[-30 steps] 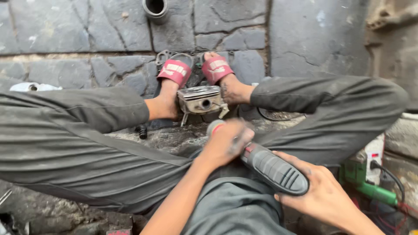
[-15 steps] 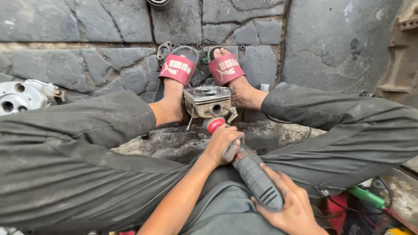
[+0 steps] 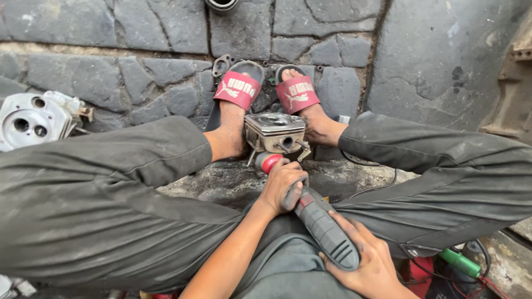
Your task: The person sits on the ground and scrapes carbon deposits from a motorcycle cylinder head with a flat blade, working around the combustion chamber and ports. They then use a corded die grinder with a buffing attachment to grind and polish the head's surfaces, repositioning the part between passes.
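Floor: rough grey stone slabs (image 3: 138, 33), cracked, dusty, uneven joints. I sit on it, legs in grey work trousers spread either side.

Work piece: small metal engine block (image 3: 275, 132), boxy, dull cast alloy with ports and studs, standing upright between my feet in red slide sandals (image 3: 238, 88). Ankles press it from both sides. Judged heavy for its size, rigid, oily and so likely slippery; edges and studs look sharp. Best grip seems to be the flat side walls, not the thin studs.

Tool: electric grinder (image 3: 321, 221), dark ribbed plastic body, red nose just below the block, apparently at its near face; contact itself is hidden. Stiff, moderately heavy by the look.

Left hand (image 3: 282, 185) clenched around the grinder's neck, close to the block. Right hand (image 3: 368, 266) wrapped under the rear grip, farther from the block.

Left of the block, well apart: pale aluminium cylinder head (image 3: 30, 119), machined, several round bores.
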